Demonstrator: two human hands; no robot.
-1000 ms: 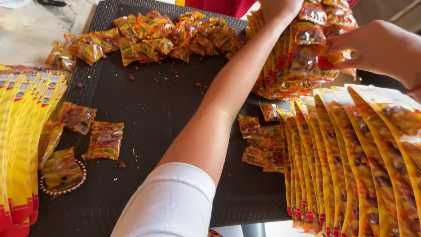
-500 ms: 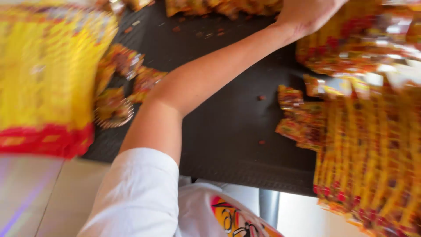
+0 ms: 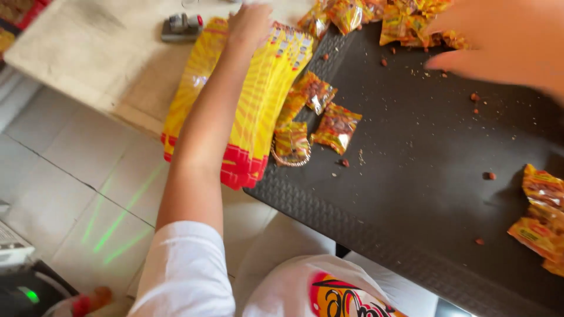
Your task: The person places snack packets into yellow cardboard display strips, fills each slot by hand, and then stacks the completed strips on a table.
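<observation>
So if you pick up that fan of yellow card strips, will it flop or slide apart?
The yellow card strips look thin, flat and glossy, so they would probably bend and slip over each other. The left hand rests only on their far end. Their red ends hang past the black table, so a push might tip some off.

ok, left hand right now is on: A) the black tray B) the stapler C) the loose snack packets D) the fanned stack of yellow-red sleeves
D: the left hand rests on the far end of the sleeves, short of the stapler and away from the packets.
</observation>
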